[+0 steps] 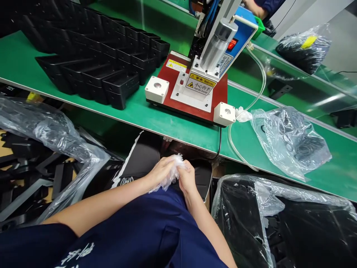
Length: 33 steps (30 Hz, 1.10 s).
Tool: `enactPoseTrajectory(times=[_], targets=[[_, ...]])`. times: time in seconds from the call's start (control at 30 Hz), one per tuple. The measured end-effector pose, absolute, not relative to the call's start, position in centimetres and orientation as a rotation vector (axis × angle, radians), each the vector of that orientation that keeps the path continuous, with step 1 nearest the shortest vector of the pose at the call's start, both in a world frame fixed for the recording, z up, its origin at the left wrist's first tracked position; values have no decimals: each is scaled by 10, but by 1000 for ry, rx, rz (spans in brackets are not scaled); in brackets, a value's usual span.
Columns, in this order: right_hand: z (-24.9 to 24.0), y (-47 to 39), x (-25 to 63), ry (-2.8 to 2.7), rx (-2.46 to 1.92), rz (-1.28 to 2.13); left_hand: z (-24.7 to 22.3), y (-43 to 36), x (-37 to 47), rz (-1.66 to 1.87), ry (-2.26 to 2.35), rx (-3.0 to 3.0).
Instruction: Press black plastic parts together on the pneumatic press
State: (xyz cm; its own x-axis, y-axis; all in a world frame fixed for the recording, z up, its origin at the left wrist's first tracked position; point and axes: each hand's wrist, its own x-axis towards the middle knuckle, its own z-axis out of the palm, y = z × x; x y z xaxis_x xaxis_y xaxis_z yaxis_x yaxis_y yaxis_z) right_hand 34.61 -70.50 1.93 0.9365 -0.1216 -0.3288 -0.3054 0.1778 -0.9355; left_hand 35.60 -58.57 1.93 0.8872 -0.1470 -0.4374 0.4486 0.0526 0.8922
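Note:
Above my lap, a crumpled clear plastic bag (176, 168) is bunched between both hands. My left hand (162, 172) is closed around its left side, the fingers partly hidden by the plastic. On the other side my right hand (187, 175) pinches the bag, thumb and fingers pressed together near its top. Loose plastic hangs below the hands toward my dark blue shirt. Whether anything lies inside the bag cannot be made out.
Several black plastic housings (119, 87) stand in rows on the green bench (167, 124). A press (192, 91) with two white button boxes stands mid-bench. Right of it lies a clear bag of black rings (295, 139). Plastic-lined boxes (237, 208) of black parts flank me.

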Motion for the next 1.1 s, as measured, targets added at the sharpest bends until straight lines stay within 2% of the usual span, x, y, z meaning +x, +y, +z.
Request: enactPoseTrajectory(times=[0.23,0.4,0.67,0.87,1.1], targets=[[23,-711,356,362,-1355,161,24,-577,353,-235,-74,1787],[39,-714,347,165,-1482,221,30,-574,360,-146,-65,1971],[71,-721,328,-393,-2161,150,42,-567,358,-110,-28,2047],[66,-721,321,-237,-1943,163,57,-565,362,-275,112,2070],[77,-713,323,-137,-1839,108,61,-552,359,-503,39,2022]])
